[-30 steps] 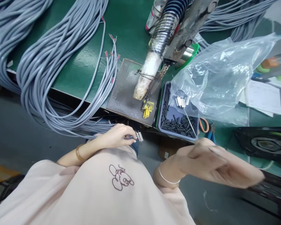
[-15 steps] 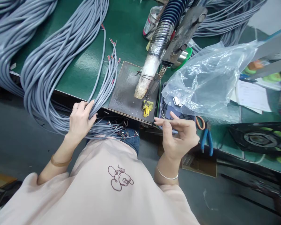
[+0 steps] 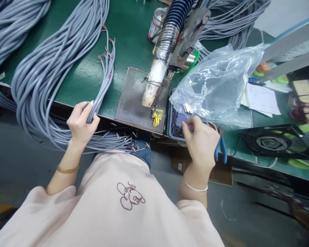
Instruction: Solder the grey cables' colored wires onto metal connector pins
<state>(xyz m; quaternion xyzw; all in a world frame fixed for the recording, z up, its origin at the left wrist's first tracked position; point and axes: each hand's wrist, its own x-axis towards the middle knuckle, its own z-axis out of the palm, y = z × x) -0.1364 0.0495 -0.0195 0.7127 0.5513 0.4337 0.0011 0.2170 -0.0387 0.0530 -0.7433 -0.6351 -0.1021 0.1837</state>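
My left hand [image 3: 81,120] is closed around a bundle of grey cables [image 3: 102,88] near their stripped ends, where red and pale wires stick out. Over the right side of a blue tray [image 3: 180,117] my right hand [image 3: 202,142] has its fingers curled and pinched together. Whatever is between those fingertips is hidden. Small black pieces [image 3: 175,130] lie in the tray, and a silvery connector [image 3: 187,108] shows by the plastic bag. Across my lap run more grey cables with small metal connectors [image 3: 135,147] on their ends.
A soldering iron [image 3: 167,84] on a stand and a white-tipped hose [image 3: 154,79] hang over a dark board [image 3: 127,99] with a yellow piece [image 3: 157,117]. To the right are a clear bag [image 3: 216,92], blue-handled pliers [image 3: 221,151] and a black fan [image 3: 278,142].
My right hand has moved down and right, its extended fingers now curling in over the tray. The left hand still grips the bundle, whose stripped ends have swung left. The view has shifted slightly.
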